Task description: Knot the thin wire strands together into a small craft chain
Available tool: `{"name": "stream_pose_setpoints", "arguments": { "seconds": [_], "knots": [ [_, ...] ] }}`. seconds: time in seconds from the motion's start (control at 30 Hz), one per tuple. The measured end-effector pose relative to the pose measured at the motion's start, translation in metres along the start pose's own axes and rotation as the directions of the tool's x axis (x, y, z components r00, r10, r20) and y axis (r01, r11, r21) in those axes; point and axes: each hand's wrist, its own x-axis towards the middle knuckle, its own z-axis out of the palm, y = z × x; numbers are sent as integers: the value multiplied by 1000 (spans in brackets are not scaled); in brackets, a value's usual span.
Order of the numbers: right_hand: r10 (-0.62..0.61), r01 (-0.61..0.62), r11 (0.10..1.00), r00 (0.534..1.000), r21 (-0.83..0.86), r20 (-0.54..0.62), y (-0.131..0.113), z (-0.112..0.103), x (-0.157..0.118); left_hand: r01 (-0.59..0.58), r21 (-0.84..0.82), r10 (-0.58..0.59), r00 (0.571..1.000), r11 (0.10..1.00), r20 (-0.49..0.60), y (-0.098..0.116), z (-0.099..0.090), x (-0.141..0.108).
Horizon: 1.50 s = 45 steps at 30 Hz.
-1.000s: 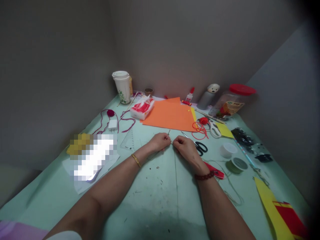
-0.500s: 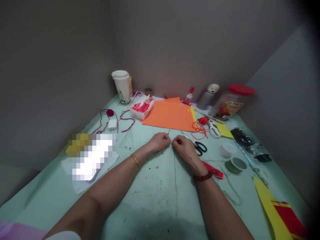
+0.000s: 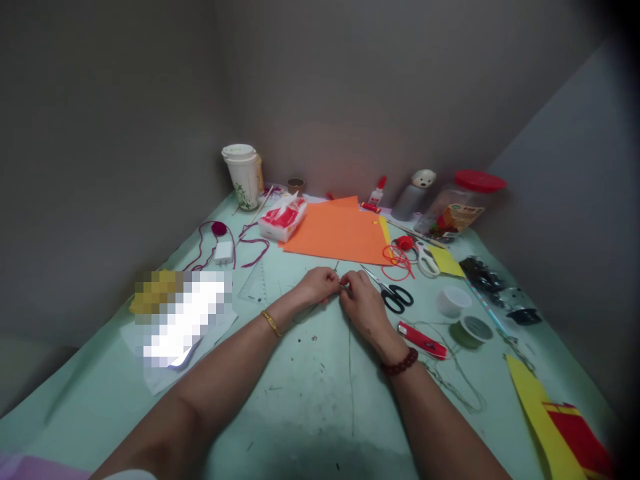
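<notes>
My left hand (image 3: 316, 285) and my right hand (image 3: 364, 305) meet above a pale green table covering (image 3: 300, 407), their fingertips pinched together. A thin metal needle (image 3: 337, 267) sticks up from the left fingertips, and the right fingertips close near its lower end. The fingers hide most of whatever lies between them. Black-handled scissors (image 3: 395, 299) lie just right of my right hand. An orange craft sheet (image 3: 335, 235) spreads beyond both hands. A clear triangular ruler (image 3: 255, 287) lies left of my left hand.
A red knife (image 3: 423, 341) and a green thread spool (image 3: 470, 331) lie to the right, near a red cord tangle (image 3: 399, 261) and white-handled scissors (image 3: 427, 260). A tissue pack (image 3: 283, 220), paper cup (image 3: 243, 177) and red-lidded jar (image 3: 460, 210) stand along the back.
My right hand has moved left and closed in on the left fingertips. My right wrist has moved off the red knife, which now shows fully.
</notes>
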Motion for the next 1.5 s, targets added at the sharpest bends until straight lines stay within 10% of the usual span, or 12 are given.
{"name": "stream_pose_setpoints", "arguments": {
  "seconds": [0.57,1.5],
  "knots": [
    [25,-34,991,997,-129,-72,3,13,0,16,-16,-16,1000,1000,2,3,-1,0],
    [205,-176,927,977,331,-54,8,-1,8,-23,-1,23,999,1000,-42,-2,2,2]
  ]
}}
